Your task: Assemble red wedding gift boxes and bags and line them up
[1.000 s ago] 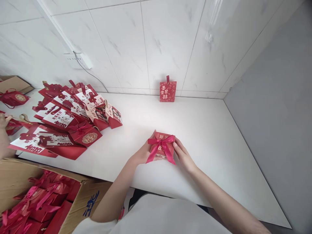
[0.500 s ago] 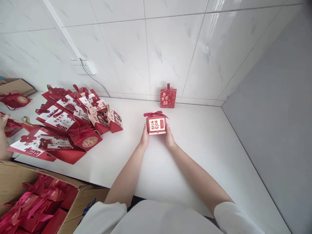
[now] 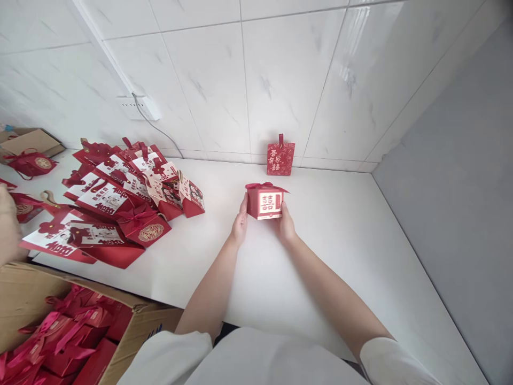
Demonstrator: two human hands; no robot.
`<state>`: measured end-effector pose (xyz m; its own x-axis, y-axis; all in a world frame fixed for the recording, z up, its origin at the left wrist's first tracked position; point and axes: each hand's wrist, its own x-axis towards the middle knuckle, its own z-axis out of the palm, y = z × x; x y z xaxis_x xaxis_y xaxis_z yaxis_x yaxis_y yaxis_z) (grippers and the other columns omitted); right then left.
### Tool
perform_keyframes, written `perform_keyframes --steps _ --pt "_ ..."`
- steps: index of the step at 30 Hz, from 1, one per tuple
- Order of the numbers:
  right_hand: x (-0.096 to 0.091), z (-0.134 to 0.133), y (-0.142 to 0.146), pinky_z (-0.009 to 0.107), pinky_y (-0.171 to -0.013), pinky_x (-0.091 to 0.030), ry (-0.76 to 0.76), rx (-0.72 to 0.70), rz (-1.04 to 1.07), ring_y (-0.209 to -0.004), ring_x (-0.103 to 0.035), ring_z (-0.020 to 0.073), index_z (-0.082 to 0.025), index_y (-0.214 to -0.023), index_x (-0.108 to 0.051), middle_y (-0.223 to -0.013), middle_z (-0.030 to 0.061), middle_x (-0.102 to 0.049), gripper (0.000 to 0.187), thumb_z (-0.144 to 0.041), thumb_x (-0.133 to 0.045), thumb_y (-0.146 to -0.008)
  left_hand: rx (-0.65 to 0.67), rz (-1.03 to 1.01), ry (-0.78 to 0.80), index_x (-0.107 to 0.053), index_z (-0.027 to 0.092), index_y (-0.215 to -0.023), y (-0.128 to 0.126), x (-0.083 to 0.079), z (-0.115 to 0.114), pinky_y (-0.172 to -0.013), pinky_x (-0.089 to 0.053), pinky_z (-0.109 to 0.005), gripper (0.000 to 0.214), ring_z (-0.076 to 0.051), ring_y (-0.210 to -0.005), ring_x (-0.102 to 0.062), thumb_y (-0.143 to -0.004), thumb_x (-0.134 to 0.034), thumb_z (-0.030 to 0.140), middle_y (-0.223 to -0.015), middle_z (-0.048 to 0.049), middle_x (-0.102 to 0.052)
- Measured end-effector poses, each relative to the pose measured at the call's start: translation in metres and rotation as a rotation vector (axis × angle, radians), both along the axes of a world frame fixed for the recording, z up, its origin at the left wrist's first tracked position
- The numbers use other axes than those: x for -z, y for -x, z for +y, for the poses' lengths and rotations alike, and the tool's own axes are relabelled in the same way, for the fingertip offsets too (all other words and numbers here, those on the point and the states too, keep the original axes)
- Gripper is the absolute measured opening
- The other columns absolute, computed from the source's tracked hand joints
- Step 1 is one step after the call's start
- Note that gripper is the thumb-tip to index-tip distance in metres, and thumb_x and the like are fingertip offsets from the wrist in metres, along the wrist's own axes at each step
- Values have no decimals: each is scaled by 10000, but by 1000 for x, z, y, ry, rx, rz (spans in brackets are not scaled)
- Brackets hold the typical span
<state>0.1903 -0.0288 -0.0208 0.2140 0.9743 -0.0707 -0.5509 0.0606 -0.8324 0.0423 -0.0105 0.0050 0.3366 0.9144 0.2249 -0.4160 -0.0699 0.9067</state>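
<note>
Between my two hands is a small red gift box (image 3: 264, 203) with a cream label, red characters and a dark red ribbon bow on top. My left hand (image 3: 240, 224) is closed against its left side, and my right hand (image 3: 286, 222) grips the right side. The box is turned so that its left face shows along with the labelled front. Whether its base touches the table is hard to tell. Behind it, a flat red gift bag (image 3: 281, 159) with gold characters and a ribbon loop stands near the wall.
On the left of the white table (image 3: 340, 256) stand several red and white gift boxes (image 3: 108, 200). A cardboard carton (image 3: 132, 331) at lower left holds more red boxes with ribbons. Another person's hand (image 3: 8, 230) shows at the left edge. A grey panel (image 3: 452, 176) bounds the right side.
The gift box has been turned in my hands, so its label now faces more to the right and its left side shows. The other person's hand at the left has moved.
</note>
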Motion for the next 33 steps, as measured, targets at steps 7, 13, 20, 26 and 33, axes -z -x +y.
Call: perform_keyframes --steps 7,13,20,26,33 --pt "3 1 -15 495 -961 -530 -35 -108 93 -1075 -630 254 -278 -1015 -652 -1051 15 -698 242 -448 -632 -844 143 133 -156 -131 294 -1549 -10 -13 -15 -1208 -219 -417 851 -297 -1490 -138 -865 -573 540 -1624 -20 -139" --pt "4 0 -13 509 -893 -545 -76 -125 63 -1031 -637 271 -271 -1031 -641 -1047 41 -699 269 -437 -665 -820 242 167 -40 71 419 -1517 -9 -6 -11 -1095 -363 -569 1078 -354 -1433 -284 -758 -677 583 -1616 -38 -170" --pt "-1 0 -7 460 -971 -484 -89 -50 50 -1068 -628 240 -262 -1162 -599 -1120 32 -693 376 -469 -622 -849 116 254 99 -64 450 -1514 10 -2 5 -1008 -450 -568 908 -348 -1360 -408 -802 -626 486 -1582 -23 -269" --pt "-10 -4 -1 447 -1124 -353 -209 -119 -150 -1320 -465 247 -284 -1295 -570 -1388 14 -560 464 -528 -536 -902 39 217 -73 -59 339 -1542 6 0 9 -1147 -336 -477 1039 -311 -1435 -300 -747 -727 374 -1608 -49 -204" --pt "-19 -13 4 434 -1189 -254 -278 -132 -350 -1440 -291 206 -344 -1502 -300 -1558 -23 -333 678 -497 -574 -901 -56 213 -49 -276 308 -1511 6 -7 9 -1178 -282 -453 622 -269 -1460 -257 -935 -431 483 -1582 -23 -283"
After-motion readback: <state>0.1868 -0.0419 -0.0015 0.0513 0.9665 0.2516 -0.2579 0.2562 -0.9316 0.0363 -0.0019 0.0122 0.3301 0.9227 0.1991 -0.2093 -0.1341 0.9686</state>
